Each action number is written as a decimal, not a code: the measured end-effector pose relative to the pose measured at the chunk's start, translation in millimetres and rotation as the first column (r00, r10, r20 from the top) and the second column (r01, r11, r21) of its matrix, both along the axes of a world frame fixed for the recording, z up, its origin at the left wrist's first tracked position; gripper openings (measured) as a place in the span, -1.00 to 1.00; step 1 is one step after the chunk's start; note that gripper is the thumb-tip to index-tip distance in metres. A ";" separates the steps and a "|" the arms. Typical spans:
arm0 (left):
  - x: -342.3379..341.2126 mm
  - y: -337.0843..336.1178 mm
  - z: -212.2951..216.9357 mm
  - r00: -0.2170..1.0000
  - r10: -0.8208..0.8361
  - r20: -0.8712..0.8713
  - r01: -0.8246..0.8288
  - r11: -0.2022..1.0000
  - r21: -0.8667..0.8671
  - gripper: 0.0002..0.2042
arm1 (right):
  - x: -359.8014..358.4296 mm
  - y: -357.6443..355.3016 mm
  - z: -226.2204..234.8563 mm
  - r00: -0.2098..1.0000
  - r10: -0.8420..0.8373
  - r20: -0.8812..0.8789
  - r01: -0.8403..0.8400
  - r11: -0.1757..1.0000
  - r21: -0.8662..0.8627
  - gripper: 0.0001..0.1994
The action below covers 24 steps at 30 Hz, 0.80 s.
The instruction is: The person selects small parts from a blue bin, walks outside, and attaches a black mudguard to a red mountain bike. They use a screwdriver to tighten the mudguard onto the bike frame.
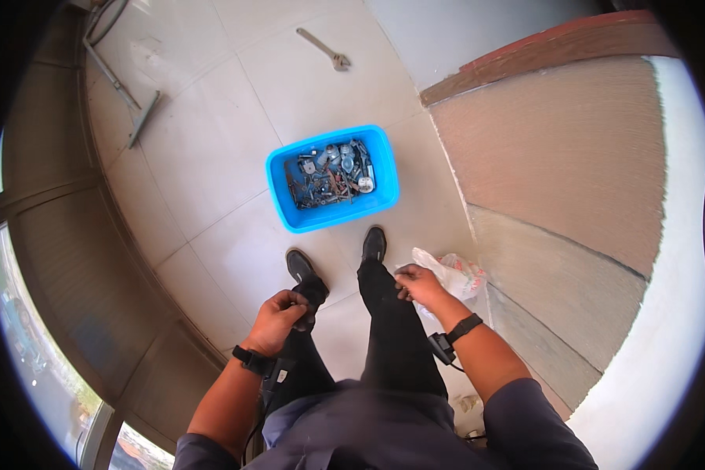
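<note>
My left hand (278, 319) hovers over my left leg, its fingers curled in toward the thumb. What those fingers hold, if anything, is lost against the dark trousers. Above my right leg, my right hand (421, 286) is closed too, fingertips bent inward; I cannot make out anything in them. A blue plastic tub (294, 222) stands on the floor just beyond my shoes, apart from both hands. Inside it lies a jumble of metal hardware (329, 178), with bolts and round fittings among the pieces. Beside my right hand, a white plastic bag (456, 276) rests on the floor.
An adjustable wrench (323, 48) lies on the tiles beyond the tub. At the far left are a metal tube (111, 76) and a short bar (144, 120). Dark framed panels (82, 266) line the left side; a raised brown slab (556, 149) borders the right.
</note>
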<state>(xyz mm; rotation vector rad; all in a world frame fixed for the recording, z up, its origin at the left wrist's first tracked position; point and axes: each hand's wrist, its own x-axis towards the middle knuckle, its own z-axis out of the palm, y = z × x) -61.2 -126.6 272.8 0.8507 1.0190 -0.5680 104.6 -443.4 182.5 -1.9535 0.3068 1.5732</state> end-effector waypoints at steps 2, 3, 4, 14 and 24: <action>-26.4 11.0 29.6 1.000 -0.020 0.001 0.020 0.999 0.050 -0.88 | 10.9 1.1 71.2 0.988 -0.153 0.019 0.154 0.987 -0.042 -0.76; -41.8 18.5 46.8 1.000 -0.026 -0.003 0.026 0.996 0.088 -0.87 | 7.9 -10.5 86.2 0.987 -0.145 0.065 0.148 0.988 -0.034 -0.75; -55.2 25.9 62.6 0.999 -0.035 0.001 0.034 0.991 0.127 -0.86 | 8.9 -16.7 106.9 0.982 -0.159 0.099 0.163 0.986 -0.033 -0.74; -189.4 62.0 142.8 0.988 0.076 -0.135 -0.022 0.932 0.362 -0.84 | -35.8 -48.9 186.6 0.977 -0.142 0.159 0.146 0.989 -0.014 -0.74; -254.0 49.9 201.6 0.921 0.384 -0.056 -0.329 0.849 0.413 -0.77 | -19.6 -25.3 217.6 0.971 -0.161 0.177 0.147 0.985 0.093 -0.77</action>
